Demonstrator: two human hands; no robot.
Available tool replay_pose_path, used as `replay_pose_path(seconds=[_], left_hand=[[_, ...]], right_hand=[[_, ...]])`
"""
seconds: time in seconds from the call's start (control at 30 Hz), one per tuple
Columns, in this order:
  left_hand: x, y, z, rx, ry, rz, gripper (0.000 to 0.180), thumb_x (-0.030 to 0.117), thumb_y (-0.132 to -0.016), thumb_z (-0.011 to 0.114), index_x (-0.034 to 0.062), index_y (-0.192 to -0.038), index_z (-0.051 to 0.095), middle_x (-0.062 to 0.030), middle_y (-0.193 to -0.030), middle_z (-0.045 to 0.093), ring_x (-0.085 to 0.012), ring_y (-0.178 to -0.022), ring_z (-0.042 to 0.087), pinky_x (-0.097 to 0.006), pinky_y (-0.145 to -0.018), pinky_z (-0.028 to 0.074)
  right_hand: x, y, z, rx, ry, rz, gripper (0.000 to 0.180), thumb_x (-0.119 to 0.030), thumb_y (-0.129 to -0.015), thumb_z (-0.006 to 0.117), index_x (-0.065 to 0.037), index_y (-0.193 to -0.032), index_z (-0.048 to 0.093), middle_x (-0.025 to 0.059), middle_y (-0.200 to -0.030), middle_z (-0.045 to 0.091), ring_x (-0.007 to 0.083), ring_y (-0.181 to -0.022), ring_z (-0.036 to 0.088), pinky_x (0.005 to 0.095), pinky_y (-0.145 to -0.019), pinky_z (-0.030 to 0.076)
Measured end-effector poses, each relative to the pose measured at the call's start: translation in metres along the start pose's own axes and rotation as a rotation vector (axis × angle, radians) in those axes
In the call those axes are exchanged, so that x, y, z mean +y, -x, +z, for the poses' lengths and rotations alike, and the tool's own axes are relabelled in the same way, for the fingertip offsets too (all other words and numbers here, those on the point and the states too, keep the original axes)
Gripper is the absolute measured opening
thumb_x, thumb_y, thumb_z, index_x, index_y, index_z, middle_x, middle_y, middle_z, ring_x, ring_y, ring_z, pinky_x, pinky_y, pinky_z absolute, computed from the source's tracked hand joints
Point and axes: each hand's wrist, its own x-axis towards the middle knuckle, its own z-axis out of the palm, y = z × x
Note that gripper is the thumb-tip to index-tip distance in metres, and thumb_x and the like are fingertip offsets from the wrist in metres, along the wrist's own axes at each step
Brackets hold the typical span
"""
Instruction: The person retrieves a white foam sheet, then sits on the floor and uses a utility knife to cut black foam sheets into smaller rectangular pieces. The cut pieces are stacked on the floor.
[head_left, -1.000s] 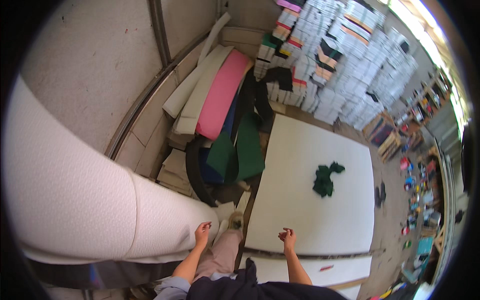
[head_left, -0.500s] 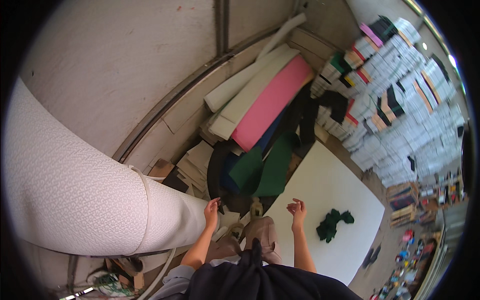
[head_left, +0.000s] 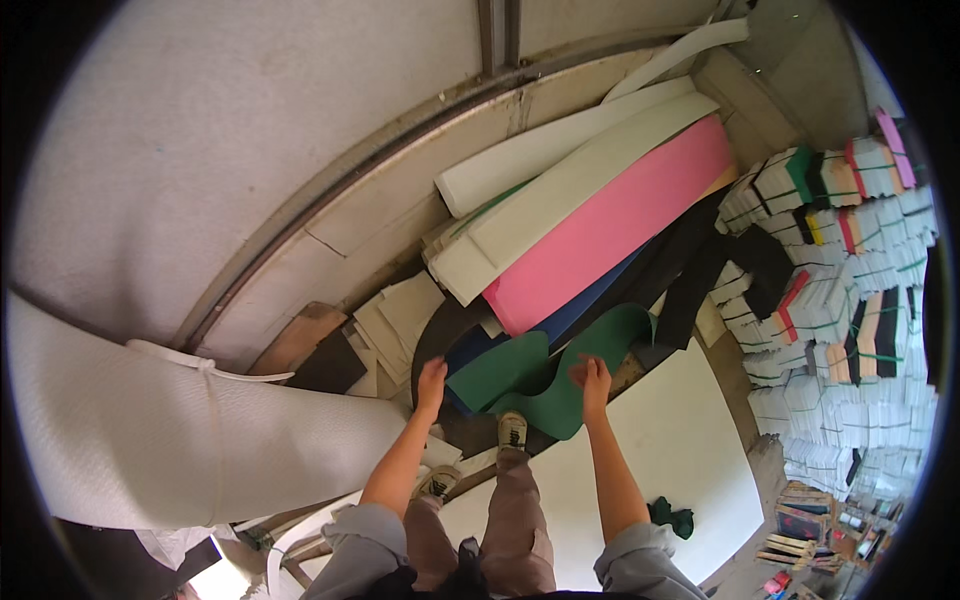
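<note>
The white roll fills the lower left; the pink sheet slants right of upper centre. The curled green sheet lies mid-frame, near the left hand and partly behind the right hand. Both look half-spread, empty: seemingly pre-grasp. Gripping it would need both closed on its edges.

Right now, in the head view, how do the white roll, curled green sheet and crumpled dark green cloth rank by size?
1. White roll, though nearness may exaggerate it.
2. Curled green sheet.
3. Crumpled dark green cloth, clearly smallest.
</note>
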Motion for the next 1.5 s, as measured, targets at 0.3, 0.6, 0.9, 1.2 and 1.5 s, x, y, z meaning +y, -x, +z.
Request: replay_pose_path(seconds=[0.3,0.6,0.9,1.2,1.5], left_hand=[[0.056,-0.156,0.088,0.150,0.032,-0.147,0.073,0.037,-0.081,0.061,0.0021,-0.135,0.026,-0.0209,-0.131,0.036,-0.0294,-0.121,0.038,-0.040,-0.100,0.029],[0.092,-0.134,0.094,0.062,0.143,-0.008,0.046,0.026,-0.084,0.061,0.0007,-0.119,0.046,-0.0081,-0.104,0.056,-0.0167,-0.091,0.052,-0.028,-0.081,0.041],[0.094,-0.044,0.103,-0.086,0.304,0.094,0.051,0.020,-0.084,0.062,0.0020,-0.126,0.038,-0.0089,-0.113,0.052,-0.0159,-0.104,0.048,-0.030,-0.091,0.037],[0.106,-0.033,0.039,-0.072,0.454,-0.073,0.047,0.035,-0.088,0.052,0.0080,-0.125,0.039,-0.0067,-0.114,0.048,-0.0163,-0.101,0.051,-0.034,-0.089,0.042],[0.179,-0.041,-0.006,-0.488,0.132,-0.057,0.066,0.051,-0.088,0.044,0.0055,-0.134,0.032,-0.0123,-0.126,0.046,-0.0216,-0.114,0.045,-0.036,-0.095,0.038]], right_hand=[[0.011,-0.179,0.069,-0.208,0.040,0.077,0.032,-0.026,-0.093,0.041,0.001,-0.108,0.052,0.0099,-0.091,0.058,0.0168,-0.083,0.059,0.0271,-0.073,0.049],[0.013,-0.226,0.112,-0.250,-0.188,0.307,0.090,-0.058,-0.076,0.058,-0.003,-0.134,0.017,0.0219,-0.134,0.028,0.0372,-0.112,0.046,0.0480,-0.088,0.042],[-0.034,-0.263,0.127,-0.101,-0.460,0.301,0.049,-0.018,-0.085,0.059,0.003,-0.122,0.036,0.0158,-0.116,0.049,0.0268,-0.109,0.049,0.0418,-0.089,0.045],[-0.086,-0.211,0.102,-0.019,-0.347,-0.029,0.050,-0.006,-0.082,0.060,0.006,-0.123,0.034,0.0168,-0.119,0.046,0.0240,-0.105,0.049,0.0333,-0.090,0.041],[-0.077,-0.095,0.084,-0.142,-0.482,0.099,0.059,-0.006,-0.082,0.059,0.003,-0.130,0.024,0.0177,-0.125,0.041,0.0258,-0.114,0.043,0.0372,-0.095,0.039]])
